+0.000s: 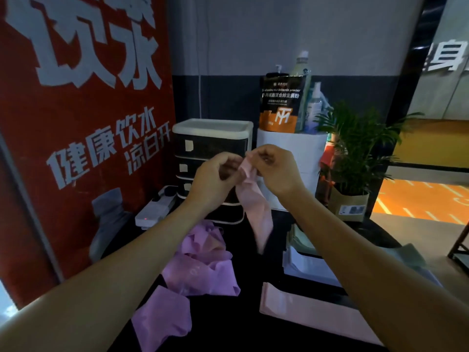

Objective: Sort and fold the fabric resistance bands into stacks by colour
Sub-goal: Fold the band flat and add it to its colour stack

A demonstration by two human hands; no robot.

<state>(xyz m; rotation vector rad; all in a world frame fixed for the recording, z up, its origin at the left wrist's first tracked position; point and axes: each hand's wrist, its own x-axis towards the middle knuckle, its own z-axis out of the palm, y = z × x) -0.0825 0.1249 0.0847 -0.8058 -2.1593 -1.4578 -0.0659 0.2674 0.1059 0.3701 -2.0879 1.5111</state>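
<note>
1. We see a small drawer unit (213,158) at the back of the dark table (253,288): white top tray, three dark drawers with pale label patches, drawers closed, contents hidden
2. Right of it, a white box (304,158) carries a black-and-orange pouch (281,102), a pump bottle behind it, a tall pale bottle (300,69) and a spray bottle (314,105)
3. A potted plant (355,138) stands in a paper-wrapped pot (351,203) further right; a white power strip (154,207) lies left of the drawers
4. Both arms reach forward, hands raised in front of the drawer unit, close together, nearly touching
5. Our left hand (213,176) and right hand (276,168) each pinch the top edge of one pale pink band (253,199) with curled fingers; the band hangs down between the forearms, its lower end just above the table
6. On the table below left: a loose heap of purple bands (200,262), a further purple piece (162,316) nearer us
7. On the right, a pale pink band (304,308) lies flat, partly under the right forearm; behind it, a flat white item we cannot identify
8. Writing: pouch reads "multivitamin powder" in part, plus Chinese text and an "M"-style logo on the orange area
9. Red banner (76,123) on the left has large white Chinese characters, smaller lines read 健康饮水 / 凉白开
10. A grey cloth (109,214) hangs against the banner
</note>
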